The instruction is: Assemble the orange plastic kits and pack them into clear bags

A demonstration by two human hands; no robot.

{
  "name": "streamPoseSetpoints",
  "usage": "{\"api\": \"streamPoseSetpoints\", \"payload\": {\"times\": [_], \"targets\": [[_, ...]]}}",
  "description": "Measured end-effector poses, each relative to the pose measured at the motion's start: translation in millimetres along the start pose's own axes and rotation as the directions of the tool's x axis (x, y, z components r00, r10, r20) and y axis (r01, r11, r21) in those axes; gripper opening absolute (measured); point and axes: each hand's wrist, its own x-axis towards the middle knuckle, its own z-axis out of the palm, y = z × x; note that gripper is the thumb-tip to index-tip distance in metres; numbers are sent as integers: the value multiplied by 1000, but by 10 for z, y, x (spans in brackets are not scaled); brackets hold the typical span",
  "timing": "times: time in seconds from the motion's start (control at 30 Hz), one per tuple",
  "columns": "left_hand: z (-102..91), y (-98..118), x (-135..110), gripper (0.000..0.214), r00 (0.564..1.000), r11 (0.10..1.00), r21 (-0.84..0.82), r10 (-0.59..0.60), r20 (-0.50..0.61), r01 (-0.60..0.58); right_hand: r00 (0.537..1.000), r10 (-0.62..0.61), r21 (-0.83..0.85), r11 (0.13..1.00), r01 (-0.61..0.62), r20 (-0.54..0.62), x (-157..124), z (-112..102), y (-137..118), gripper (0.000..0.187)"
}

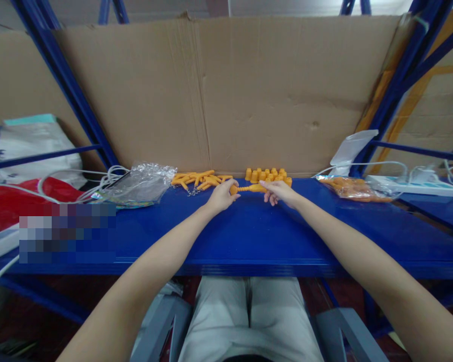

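Note:
Between my two hands stretches an orange plastic piece [244,189] with a thin ridged stem, held just above the blue table. Its rounded end is pinched by my left hand [221,196]. On the wider end my right hand [281,192] closes thumb and index finger, its other fingers loosely curled. Whether this is one part or two joined parts I cannot tell. Behind my left hand lies a pile of orange branching pieces [198,178] with small metal chains [193,191]. Behind my right hand stand several orange cup-shaped pieces [268,175] in rows.
A clear plastic bag [143,181] and white cables [107,177] lie at left, near a red bag [56,193]. To the right are a bag of orange pieces [357,188] and a white power strip [430,187]. Cardboard [256,95] walls off the back of the blue table [256,236].

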Motion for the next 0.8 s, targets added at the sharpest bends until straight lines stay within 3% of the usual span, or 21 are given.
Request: {"api": "streamPoseSetpoints", "payload": {"times": [0.17,0.3,0.43,0.6,0.8], "targets": [[12,-5,10,27,1000,1000,-3,-18,-4,18,996,56,-46,997,-59,-65,-30,24,-72,54],[13,-30,19,26,997,998,-4,-70,29,70,999,-19,17,1000,19,-34,-8,-25,-29,28],[0,-46,17,27,999,999,19,-44,4,44,996,-76,37,996,78,-50,30,-45,10,16],[-10,-30,5,26,999,999,32,-33,5,33,997,-63,24,998,64,-41,17,-20,-15,34],[-5,-29,8,25,1000,999,30,-19,11,19,998,-45,11,999,46,-46,13,-7,-8,39]]}}
